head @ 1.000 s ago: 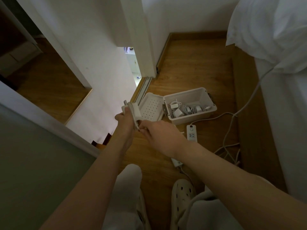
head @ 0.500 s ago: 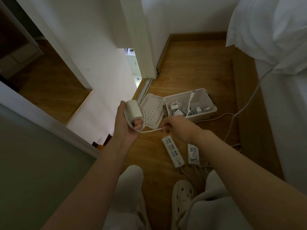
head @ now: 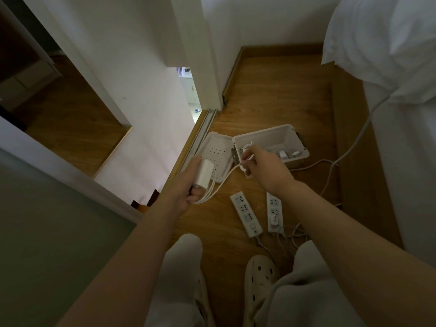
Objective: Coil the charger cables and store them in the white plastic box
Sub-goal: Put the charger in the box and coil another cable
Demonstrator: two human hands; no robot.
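Left hand: centre-left of frame, fingers curled round the charger brick, cable looped beside it.
Right hand: pinches the cable's far end, over the box's near-left corner.
White plastic box: open on the floor, centre-right; lid flat to its left; other chargers inside.
Power strips: two, lower centre.

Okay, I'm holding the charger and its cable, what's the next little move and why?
Probably swing the right hand toward the left hand to lay another loop beside the charger; a stretch of cable hangs uncoiled between them.
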